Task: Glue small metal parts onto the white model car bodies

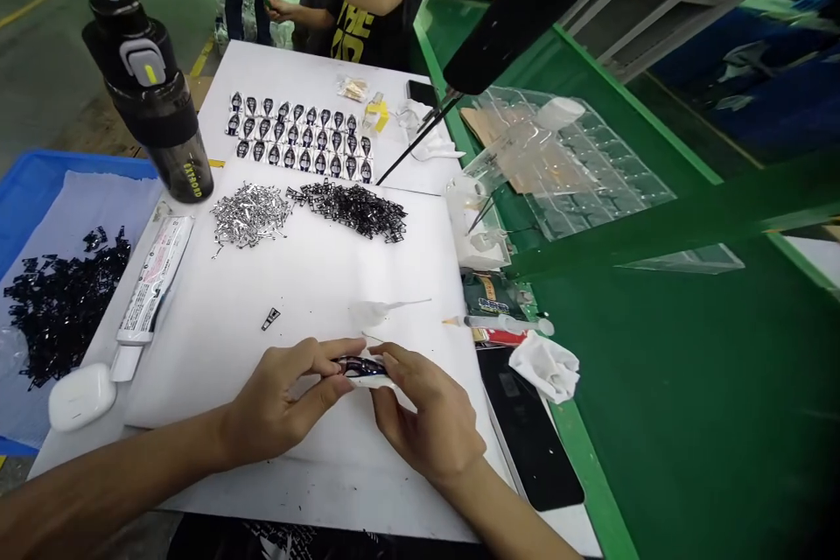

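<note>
Fingers [321, 354] of left hand [282, 398] and right hand [426, 424] closed on small dark part [360, 366]; its long axis lies sideways between them, about equally near both.

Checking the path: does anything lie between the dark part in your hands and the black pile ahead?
Yes: a thin translucent strip lies on the white sheet just beyond the dark part, across the way to the black pile.

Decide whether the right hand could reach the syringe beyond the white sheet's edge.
Probably yes: nothing stands between the right hand and the syringe, though that hand is busy pinching a small dark part with the left hand.
</note>
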`<state>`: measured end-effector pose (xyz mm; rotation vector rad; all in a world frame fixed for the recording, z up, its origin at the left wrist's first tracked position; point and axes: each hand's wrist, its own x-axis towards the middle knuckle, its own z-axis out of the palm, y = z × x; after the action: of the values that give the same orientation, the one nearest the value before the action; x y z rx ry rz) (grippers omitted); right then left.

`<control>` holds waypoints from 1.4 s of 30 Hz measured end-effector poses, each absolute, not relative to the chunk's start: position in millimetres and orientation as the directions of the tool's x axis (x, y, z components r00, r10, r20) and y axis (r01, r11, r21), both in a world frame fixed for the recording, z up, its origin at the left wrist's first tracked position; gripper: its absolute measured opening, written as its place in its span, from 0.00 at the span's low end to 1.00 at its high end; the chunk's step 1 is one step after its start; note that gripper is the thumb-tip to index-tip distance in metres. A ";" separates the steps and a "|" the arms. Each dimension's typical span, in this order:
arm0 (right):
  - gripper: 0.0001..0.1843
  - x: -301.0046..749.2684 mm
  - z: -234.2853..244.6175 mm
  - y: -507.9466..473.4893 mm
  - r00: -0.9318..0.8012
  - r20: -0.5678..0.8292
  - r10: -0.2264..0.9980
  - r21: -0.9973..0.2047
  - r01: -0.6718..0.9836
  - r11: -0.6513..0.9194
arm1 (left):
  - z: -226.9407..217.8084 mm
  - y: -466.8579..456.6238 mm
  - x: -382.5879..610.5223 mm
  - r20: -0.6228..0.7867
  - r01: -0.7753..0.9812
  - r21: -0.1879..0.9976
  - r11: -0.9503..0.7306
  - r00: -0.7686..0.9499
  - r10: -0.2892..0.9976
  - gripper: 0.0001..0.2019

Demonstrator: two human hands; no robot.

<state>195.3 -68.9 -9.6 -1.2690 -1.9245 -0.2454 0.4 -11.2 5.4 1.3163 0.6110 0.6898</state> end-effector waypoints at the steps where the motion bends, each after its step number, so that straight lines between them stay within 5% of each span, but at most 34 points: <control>1: 0.19 196.3 -11.2 -69.0 -0.173 0.719 0.673 -0.245 0.843 0.478 | 5.4 -11.4 0.7 -0.017 -0.093 0.990 0.104 0.658 0.753 0.05; 8: 0.27 201.5 -20.3 -70.8 -0.130 0.688 0.714 -0.360 0.793 0.491 | 4.1 -12.7 3.2 -0.015 0.002 1.000 0.019 0.662 0.750 0.04; 20: 0.37 202.6 -19.2 -72.8 -0.160 0.712 0.683 -0.270 0.837 0.477 | 10.2 -8.3 6.7 0.016 0.008 1.000 -0.030 0.679 0.734 0.04; 42: 0.27 203.1 -13.8 -64.3 -0.253 0.617 0.745 -0.271 0.820 0.504 | 2.1 -13.3 3.4 -0.073 0.093 0.995 0.019 0.625 0.777 0.05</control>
<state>203.1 -64.3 -13.8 -1.2780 -2.0385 -0.1354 3.4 -13.3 2.1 1.4787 0.7725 0.6229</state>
